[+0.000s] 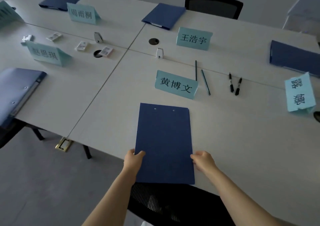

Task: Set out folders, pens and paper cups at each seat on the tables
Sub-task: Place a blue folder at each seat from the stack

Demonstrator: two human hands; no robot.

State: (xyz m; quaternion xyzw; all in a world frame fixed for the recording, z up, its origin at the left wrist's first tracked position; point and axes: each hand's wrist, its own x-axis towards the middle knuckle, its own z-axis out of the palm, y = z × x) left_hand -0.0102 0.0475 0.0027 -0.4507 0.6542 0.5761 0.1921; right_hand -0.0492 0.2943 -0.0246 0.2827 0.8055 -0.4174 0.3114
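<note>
Both hands, left hand [134, 158] and right hand [203, 159], grip the side edges of a flat dark blue folder [164, 144] on the white table [242, 139], before a pale green name card [175, 84] reading 黄博文.

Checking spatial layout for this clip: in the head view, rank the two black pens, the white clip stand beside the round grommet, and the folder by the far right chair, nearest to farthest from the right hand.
From the right hand:
1. Black pens, right of centre.
2. White clip stand, mid-table.
3. Far folder, across the table.
</note>
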